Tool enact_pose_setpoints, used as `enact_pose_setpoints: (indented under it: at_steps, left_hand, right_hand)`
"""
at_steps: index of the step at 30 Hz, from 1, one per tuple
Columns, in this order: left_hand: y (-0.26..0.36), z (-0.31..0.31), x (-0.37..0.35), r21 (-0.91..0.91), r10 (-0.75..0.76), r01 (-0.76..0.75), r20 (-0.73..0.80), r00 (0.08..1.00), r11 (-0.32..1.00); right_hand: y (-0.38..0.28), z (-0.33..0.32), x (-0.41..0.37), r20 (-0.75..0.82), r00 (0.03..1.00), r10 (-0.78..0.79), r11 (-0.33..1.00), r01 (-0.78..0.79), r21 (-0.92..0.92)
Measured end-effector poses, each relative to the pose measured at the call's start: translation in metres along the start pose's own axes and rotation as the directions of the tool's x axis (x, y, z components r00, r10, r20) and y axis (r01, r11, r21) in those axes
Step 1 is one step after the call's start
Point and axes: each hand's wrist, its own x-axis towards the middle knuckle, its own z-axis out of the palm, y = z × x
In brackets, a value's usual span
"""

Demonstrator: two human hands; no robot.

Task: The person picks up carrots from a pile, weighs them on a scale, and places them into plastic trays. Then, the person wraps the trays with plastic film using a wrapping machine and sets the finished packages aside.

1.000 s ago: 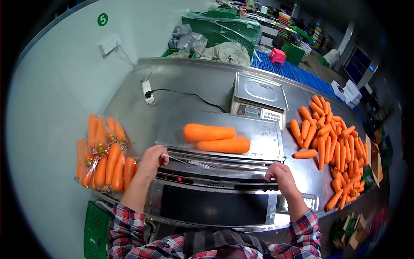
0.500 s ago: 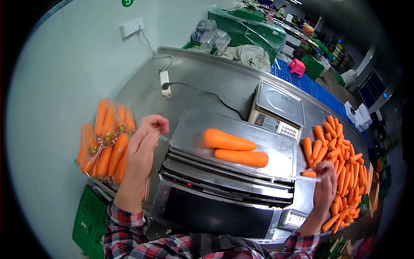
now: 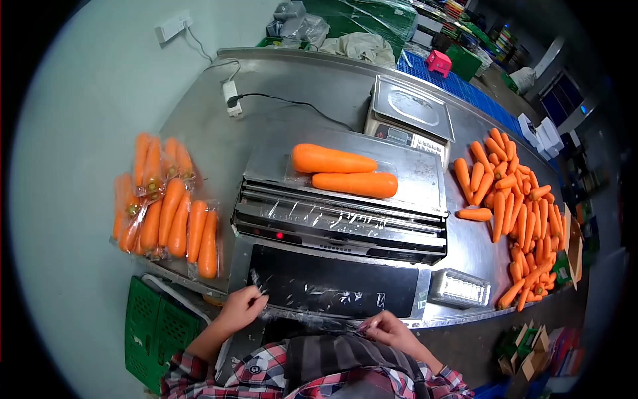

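The left hand (image 3: 243, 310) and the right hand (image 3: 393, 332) both pinch clear film (image 3: 345, 296); beyond them, two carrots (image 3: 355, 185) lie on the metal machine (image 3: 420, 183).

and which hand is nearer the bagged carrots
Left. The left hand is to their right and closer to the wearer, apart from the bagged carrots; the right hand is much farther right, by the black panel's front edge.

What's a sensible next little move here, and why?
Perhaps lay the clear film flat on the black plate: the left hand and right hand pinch it near the plate, it looks creased, and two carrots lie on the metal top beyond.
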Motion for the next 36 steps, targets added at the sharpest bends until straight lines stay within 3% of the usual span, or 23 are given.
enact_pose_setpoints:
  at_steps: [1, 3, 5, 6, 7, 8, 9, 10, 11, 12, 14, 15, 16, 18, 20, 21, 22, 25, 26, 29, 32, 35, 36]
  left_hand:
    - [-0.001, -0.003, -0.016, -0.234, -0.149, 0.142, -0.010, 0.989, 0.962]
    - [-0.014, -0.011, -0.044, -0.646, -0.417, 0.358, 0.067, 0.907, 0.675]
    - [-0.043, -0.003, -0.084, -0.647, -0.615, 0.372, -0.194, 0.765, 0.666]
    - [-0.060, 0.005, -0.107, -0.350, -0.527, 0.406, -0.402, 0.749, 0.844]
    - [-0.077, 0.013, -0.133, -0.012, -0.369, 0.440, -0.567, 0.737, 0.898]
    - [-0.101, 0.013, -0.161, 0.333, -0.154, 0.310, -0.421, 0.894, 0.890]
    - [-0.117, 0.012, -0.176, 0.621, 0.023, 0.105, -0.194, 0.981, 0.777]
    - [-0.114, 0.012, -0.176, 0.594, -0.068, 0.106, -0.086, 0.994, 0.798]
    - [-0.107, 0.012, -0.181, 0.559, -0.161, 0.123, 0.020, 0.987, 0.820]
    - [-0.100, 0.012, -0.180, 0.524, -0.242, 0.145, 0.121, 0.963, 0.840]
    - [-0.061, 0.013, -0.148, 0.229, -0.300, 0.360, -0.261, 0.918, 0.904]
    - [-0.047, 0.012, -0.132, 0.048, -0.353, 0.412, -0.433, 0.829, 0.910]
    - [-0.044, 0.010, -0.127, 0.051, -0.386, 0.448, -0.426, 0.818, 0.893]
    - [-0.051, 0.006, -0.122, 0.052, -0.449, 0.511, -0.409, 0.795, 0.858]
    - [-0.082, 0.010, -0.141, 0.229, -0.567, 0.642, -0.317, 0.760, 0.732]
    - [-0.103, 0.016, -0.153, 0.320, -0.626, 0.681, -0.268, 0.732, 0.659]
    - [-0.123, 0.030, -0.167, 0.224, -0.761, 0.799, -0.248, 0.600, 0.558]
    - [-0.132, 0.056, -0.183, 0.581, -0.678, 0.632, -0.177, 0.713, 0.513]
    - [-0.126, 0.065, -0.174, 0.419, -0.551, 0.618, -0.282, 0.785, 0.666]
    - [-0.102, 0.069, -0.137, 0.371, -0.448, 0.506, -0.234, 0.863, 0.779]
    - [-0.115, 0.078, -0.132, 0.356, -0.571, 0.596, -0.186, 0.800, 0.719]
    - [-0.116, 0.067, -0.122, 0.451, -0.583, 0.583, -0.158, 0.797, 0.676]
    - [-0.114, 0.062, -0.117, 0.459, -0.551, 0.565, -0.182, 0.815, 0.685]
  right_hand:
    - [-0.001, -0.004, -0.004, -0.073, 0.996, -0.043, 0.999, 0.043, 0.006]
    - [-0.011, -0.013, -0.005, -0.216, 0.967, -0.134, 0.991, 0.136, -0.004]
    - [-0.026, -0.020, -0.006, -0.343, 0.926, -0.161, 0.985, 0.174, 0.007]
    - [-0.030, -0.024, -0.004, -0.370, 0.887, -0.276, 0.954, 0.207, -0.216]
    - [-0.034, -0.029, 0.000, -0.365, 0.844, -0.392, 0.875, 0.219, -0.432]
    - [-0.043, -0.035, 0.008, -0.349, 0.793, -0.499, 0.808, 0.281, -0.517]
    - [-0.058, -0.040, 0.022, -0.319, 0.732, -0.602, 0.729, 0.339, -0.595]
    - [-0.085, -0.044, 0.037, -0.194, 0.661, -0.725, 0.545, 0.377, -0.749]
    - [-0.102, -0.049, 0.055, -0.233, 0.668, -0.706, 0.590, 0.373, -0.716]
    - [-0.128, -0.050, 0.075, -0.143, 0.601, -0.787, 0.469, 0.431, -0.771]
    - [-0.173, -0.053, 0.125, 0.036, 0.517, -0.855, 0.229, 0.440, -0.868]
    - [-0.188, -0.057, 0.154, 0.069, 0.569, -0.820, 0.209, 0.409, -0.888]
    - [-0.207, -0.044, 0.171, 0.007, 0.676, -0.736, 0.353, 0.393, -0.849]
    - [-0.216, -0.046, 0.215, 0.126, 0.748, -0.651, 0.153, 0.291, -0.944]
    - [-0.226, -0.039, 0.234, 0.265, 0.818, -0.510, 0.040, 0.330, -0.943]
    - [-0.232, -0.030, 0.232, 0.263, 0.873, -0.410, 0.097, 0.329, -0.939]
    - [-0.237, -0.025, 0.230, 0.245, 0.880, -0.407, 0.096, 0.308, -0.946]
    - [-0.232, -0.027, 0.237, 0.233, 0.857, -0.459, 0.029, 0.277, -0.961]
    - [-0.232, -0.025, 0.236, 0.237, 0.850, -0.471, 0.006, 0.272, -0.962]
    - [-0.229, -0.025, 0.239, 0.344, 0.760, -0.551, -0.140, 0.322, -0.936]
    - [-0.233, -0.027, 0.240, 0.484, 0.610, -0.627, -0.304, 0.380, -0.874]
    - [-0.236, -0.027, 0.242, 0.444, 0.604, -0.662, -0.348, 0.278, -0.895]
    - [-0.245, -0.021, 0.239, 0.380, 0.702, -0.603, -0.250, 0.286, -0.925]
